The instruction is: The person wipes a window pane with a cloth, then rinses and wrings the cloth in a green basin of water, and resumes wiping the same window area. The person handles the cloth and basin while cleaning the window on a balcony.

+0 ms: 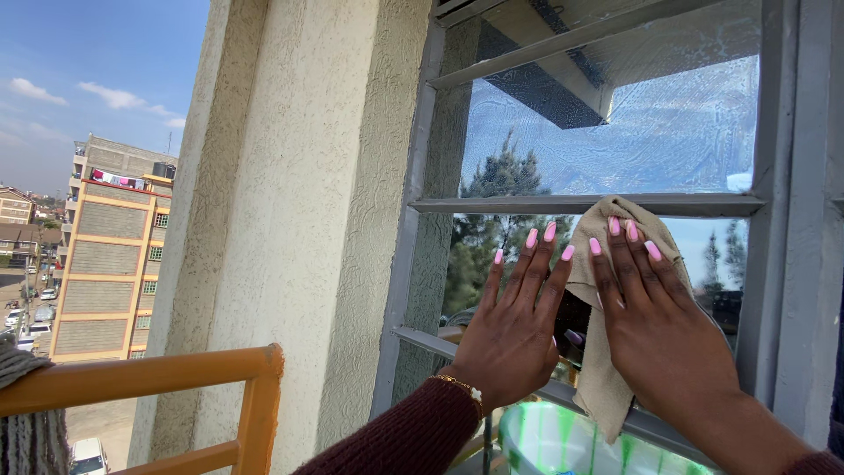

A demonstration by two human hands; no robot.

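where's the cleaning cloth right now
In the head view, right of centre, the beige cloth is pressed against the lower window pane under the right hand, beside the left hand.

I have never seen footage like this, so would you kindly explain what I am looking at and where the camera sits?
This is a single picture from a camera worn on a person's head, looking out over their own two bare hands. No machine is involved. The left hand lies flat with fingers spread on a window pane. The right hand presses a beige cloth against the same glass, just below a grey window bar. The upper pane looks smeared. Beneath the hands sits a green and white basin. To the left are a textured wall and an orange railing.
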